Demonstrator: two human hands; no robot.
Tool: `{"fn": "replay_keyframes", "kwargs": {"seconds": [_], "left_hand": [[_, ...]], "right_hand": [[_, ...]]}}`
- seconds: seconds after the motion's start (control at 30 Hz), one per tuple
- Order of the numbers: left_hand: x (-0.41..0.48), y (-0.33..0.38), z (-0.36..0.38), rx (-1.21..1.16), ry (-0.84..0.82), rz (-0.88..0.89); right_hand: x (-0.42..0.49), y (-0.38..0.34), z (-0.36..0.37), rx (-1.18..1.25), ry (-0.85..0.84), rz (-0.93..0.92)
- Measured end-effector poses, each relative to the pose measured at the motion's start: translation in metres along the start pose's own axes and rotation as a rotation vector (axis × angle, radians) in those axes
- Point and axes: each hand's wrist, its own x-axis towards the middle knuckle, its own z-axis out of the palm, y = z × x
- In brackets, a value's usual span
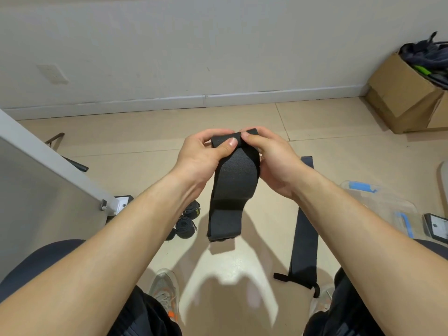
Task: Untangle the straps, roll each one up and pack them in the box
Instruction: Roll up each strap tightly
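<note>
A wide black strap (230,190) hangs in the air in front of me, its top end folded over. My left hand (203,154) pinches that top end with thumb and fingers, and my right hand (271,161) pinches it from the other side. The loose tail ends above the floor. A second black strap (304,226) lies flat and straight on the floor to the right. Two rolled-up straps (186,224) sit on the floor to the left. A clear plastic box (378,204) with blue clips stands on the floor at the right.
A cardboard box (402,93) stuffed with dark fabric stands at the back right by the wall. A grey panel (48,180) fills the left side. My shoes (164,289) and knees are at the bottom. A small black device (436,227) lies at the right edge.
</note>
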Motion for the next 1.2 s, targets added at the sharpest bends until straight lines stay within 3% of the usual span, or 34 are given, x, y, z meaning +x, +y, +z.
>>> {"fn": "replay_keyframes", "kwargs": {"seconds": [0.1,0.23,0.4,0.5,0.7,0.87,1.1,1.2], "left_hand": [[-0.001,0.002,-0.001,0.073,-0.009,0.062],[-0.004,0.001,0.000,0.150,-0.043,0.130],[-0.003,-0.003,0.007,0.084,-0.106,-0.014],[-0.002,-0.003,0.009,0.108,-0.059,0.038],[-0.001,-0.001,0.004,0.096,-0.054,0.145],[-0.003,0.001,0.003,0.124,-0.076,0.182],[-0.002,0.006,0.003,0.032,-0.165,-0.070],[-0.001,0.007,0.003,-0.004,-0.170,-0.098]], "right_hand": [[0.001,0.004,0.003,-0.047,0.029,0.025],[0.003,0.007,0.002,-0.205,0.095,-0.074],[0.003,0.010,-0.002,-0.260,0.113,-0.172],[0.003,0.011,0.000,-0.232,0.105,-0.226],[0.003,0.005,0.003,-0.066,0.071,-0.154],[0.005,0.009,0.006,-0.162,0.069,-0.144],[0.004,0.011,0.001,-0.231,0.075,-0.244],[0.003,0.011,0.001,-0.215,0.050,-0.280]]}}
